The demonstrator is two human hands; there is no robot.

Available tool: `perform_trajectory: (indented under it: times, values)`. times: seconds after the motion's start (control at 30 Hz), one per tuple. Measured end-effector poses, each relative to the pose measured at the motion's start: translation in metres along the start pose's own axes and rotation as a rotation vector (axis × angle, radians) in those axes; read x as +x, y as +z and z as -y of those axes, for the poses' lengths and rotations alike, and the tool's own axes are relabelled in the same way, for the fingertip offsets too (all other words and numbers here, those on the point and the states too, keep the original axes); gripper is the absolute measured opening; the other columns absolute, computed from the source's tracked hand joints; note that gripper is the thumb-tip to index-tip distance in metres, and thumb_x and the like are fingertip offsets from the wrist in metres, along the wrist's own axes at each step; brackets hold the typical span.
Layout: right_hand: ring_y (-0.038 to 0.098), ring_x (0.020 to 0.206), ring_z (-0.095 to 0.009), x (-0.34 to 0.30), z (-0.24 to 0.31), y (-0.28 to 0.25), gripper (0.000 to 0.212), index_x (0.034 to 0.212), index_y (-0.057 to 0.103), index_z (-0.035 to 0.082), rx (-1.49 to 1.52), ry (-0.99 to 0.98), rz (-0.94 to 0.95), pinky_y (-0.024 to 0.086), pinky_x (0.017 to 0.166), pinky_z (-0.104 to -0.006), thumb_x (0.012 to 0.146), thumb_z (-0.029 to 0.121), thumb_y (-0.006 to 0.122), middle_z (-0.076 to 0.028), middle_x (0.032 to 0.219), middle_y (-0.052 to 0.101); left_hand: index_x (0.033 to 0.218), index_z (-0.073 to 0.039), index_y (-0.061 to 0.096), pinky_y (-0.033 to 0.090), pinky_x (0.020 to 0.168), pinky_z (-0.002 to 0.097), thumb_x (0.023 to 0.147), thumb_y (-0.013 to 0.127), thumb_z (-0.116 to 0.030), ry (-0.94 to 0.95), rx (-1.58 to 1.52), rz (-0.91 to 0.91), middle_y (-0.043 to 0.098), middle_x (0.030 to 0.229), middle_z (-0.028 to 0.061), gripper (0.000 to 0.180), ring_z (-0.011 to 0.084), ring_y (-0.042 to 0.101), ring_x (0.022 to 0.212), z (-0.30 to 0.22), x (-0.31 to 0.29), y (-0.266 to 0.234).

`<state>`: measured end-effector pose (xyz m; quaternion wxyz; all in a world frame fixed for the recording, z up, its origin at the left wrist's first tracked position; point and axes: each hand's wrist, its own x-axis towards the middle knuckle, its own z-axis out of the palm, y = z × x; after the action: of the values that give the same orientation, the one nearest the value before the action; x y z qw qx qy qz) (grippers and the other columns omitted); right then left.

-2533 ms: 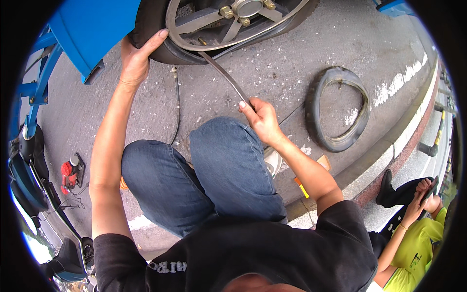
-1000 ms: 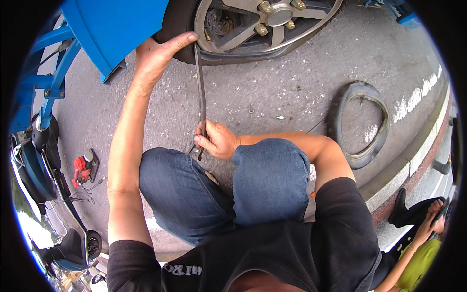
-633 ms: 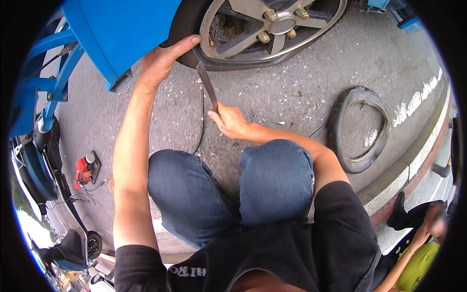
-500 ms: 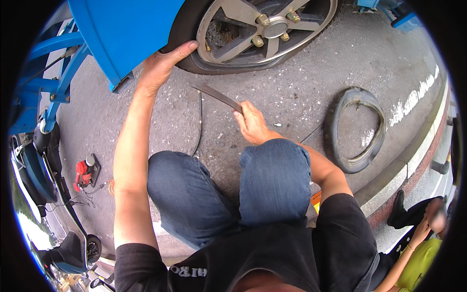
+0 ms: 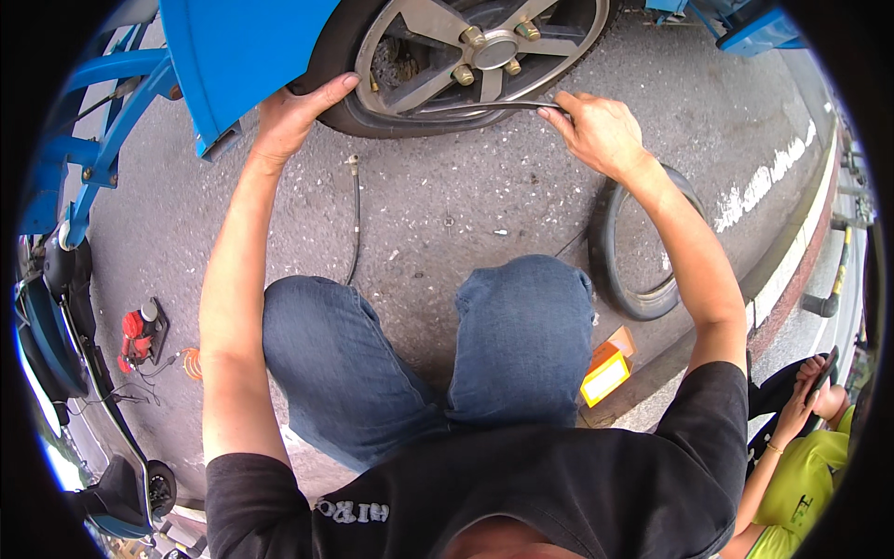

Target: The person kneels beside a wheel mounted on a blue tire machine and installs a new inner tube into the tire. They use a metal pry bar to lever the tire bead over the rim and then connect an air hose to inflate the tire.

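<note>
One left hand (image 5: pixel 289 123) I have at the black tyre (image 5: pixel 328 58), its thumb spread and laid over the sidewall; its fingers go out of sight behind the tyre, so from where I sit I cannot tell how they are bent; the blue panel (image 5: pixel 247 56) comes down just above it, and the silver spoked wheel (image 5: pixel 424 20), ringed by that tyre, is to its right. The right hand (image 5: pixel 601 135) pinches one end of a metal lever (image 5: pixel 503 105) between thumb and fingers; the lever runs leftward from it along the wheel's lower edge; I cannot tell whether the far end is under the tyre's lip. Below the left hand, a black hose (image 5: pixel 357 219) trails toward the knees (image 5: pixel 521 335); below the right hand, partly hidden by its forearm, I see a black rubber ring (image 5: pixel 610 256) on the pavement (image 5: pixel 447 186); farther below is an orange box (image 5: pixel 603 375). Well apart from the left hand, down and leftward, lies a red tool (image 5: pixel 138 340).
</note>
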<state>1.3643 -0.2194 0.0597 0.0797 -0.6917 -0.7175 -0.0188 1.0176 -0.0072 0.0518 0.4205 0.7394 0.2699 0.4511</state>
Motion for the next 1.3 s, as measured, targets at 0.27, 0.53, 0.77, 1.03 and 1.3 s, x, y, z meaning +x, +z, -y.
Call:
perform_trajectory:
  times: [0.27,0.53,0.77,1.03,1.3]
  values:
    - [0.071,0.084,-0.04,0.053,-0.011,0.004,0.048,0.092,0.068,0.004,-0.107,-0.138,0.04,0.057,0.075,-0.0498,0.102,0.05,0.057,-0.018,0.083,0.072,0.13,0.002,0.064,0.049,0.108,0.0388,0.072,0.097,-0.025,-0.024,-0.033,-0.028,0.069,0.127,0.0164,0.072,0.0256,0.066,0.118,0.001,-0.002,0.001]
    - [0.072,0.073,-0.033,0.083,-0.026,0.012,0.054,0.081,0.07,0.006,-0.222,-0.334,-0.132,0.059,0.066,-0.0428,0.096,0.057,0.062,-0.012,0.077,0.071,0.142,0.001,0.055,0.046,0.113,0.0382,0.078,0.089,-0.005,-0.021,0.059,0.038,0.062,0.138,0.0132,0.072,0.0236,0.061,0.125,-0.003,0.001,-0.001]
    - [0.07,0.063,-0.028,0.087,-0.033,0.029,0.048,0.074,0.068,0.008,-0.207,-0.456,-0.314,0.057,0.056,-0.0356,0.092,0.053,0.07,-0.008,0.071,0.068,0.13,0.001,0.066,0.05,0.107,0.0384,0.074,0.095,-0.016,-0.081,-0.096,-0.042,0.068,0.128,0.0145,0.065,0.0238,0.066,0.117,-0.003,-0.002,0.007]
    - [0.067,0.061,-0.023,0.087,-0.027,0.031,0.042,0.075,0.066,0.009,-0.178,-0.53,-0.48,0.054,0.054,-0.0335,0.082,0.047,0.082,-0.004,0.068,0.06,0.137,0.001,0.058,0.048,0.11,0.0387,0.08,0.086,-0.002,-0.075,-0.14,0.042,0.064,0.134,0.0133,0.064,0.0236,0.063,0.122,-0.007,-0.003,0.006]
    - [0.067,0.061,-0.023,0.09,-0.027,0.032,0.043,0.073,0.066,0.009,-0.136,-0.519,-0.499,0.053,0.054,-0.0335,0.082,0.048,0.082,-0.005,0.067,0.061,0.134,0.002,0.061,0.052,0.107,0.0381,0.076,0.089,0.001,-0.094,-0.242,-0.019,0.066,0.133,0.0142,0.065,0.0231,0.066,0.118,-0.006,-0.005,0.009]
